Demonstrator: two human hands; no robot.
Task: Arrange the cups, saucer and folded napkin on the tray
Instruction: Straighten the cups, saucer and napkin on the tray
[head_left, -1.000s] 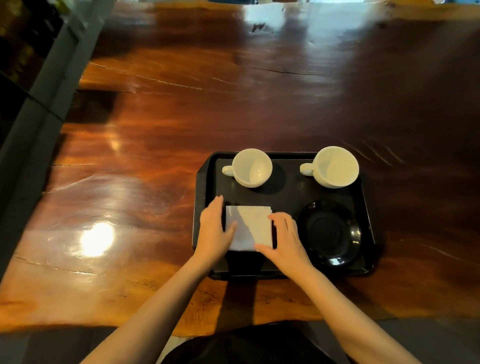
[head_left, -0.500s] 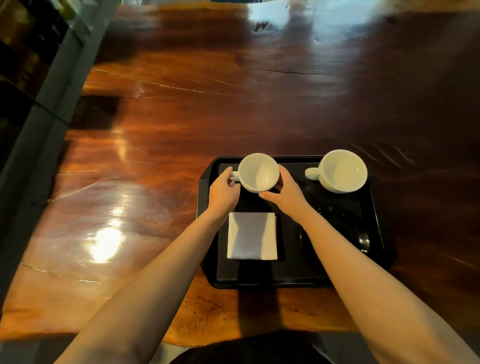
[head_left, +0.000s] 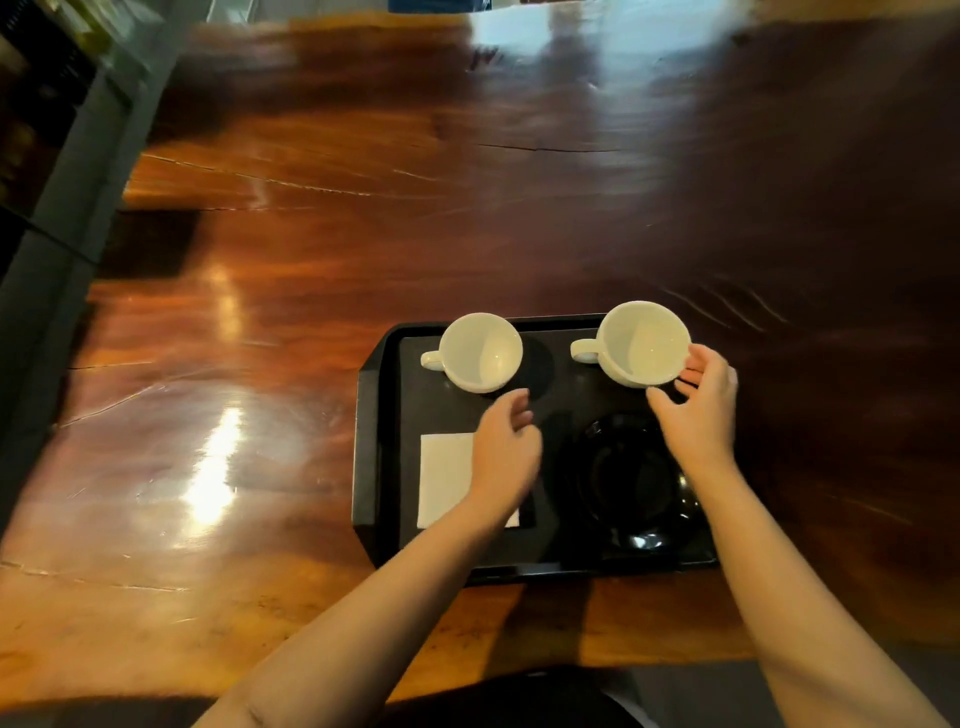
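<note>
A black tray (head_left: 373, 447) lies on the wooden table near its front edge. Two white cups stand at the tray's back: the left cup (head_left: 480, 352) and the larger right cup (head_left: 641, 343), both with handles pointing left. A black saucer (head_left: 631, 480) sits at the front right of the tray. The white folded napkin (head_left: 445, 478) lies at the front left, partly hidden under my left wrist. My left hand (head_left: 506, 447) hovers open just below the left cup, holding nothing. My right hand (head_left: 698, 410) is open, its fingers touching the right cup's near right rim.
The dark glossy wooden table (head_left: 363, 234) stretches far beyond and to the left of the tray, with bright light reflections. A grey ledge (head_left: 67, 208) runs along the table's left side.
Both hands have let go of the left cup. My right hand moved right to the right cup; my left hand drew back over the napkin's right side.
</note>
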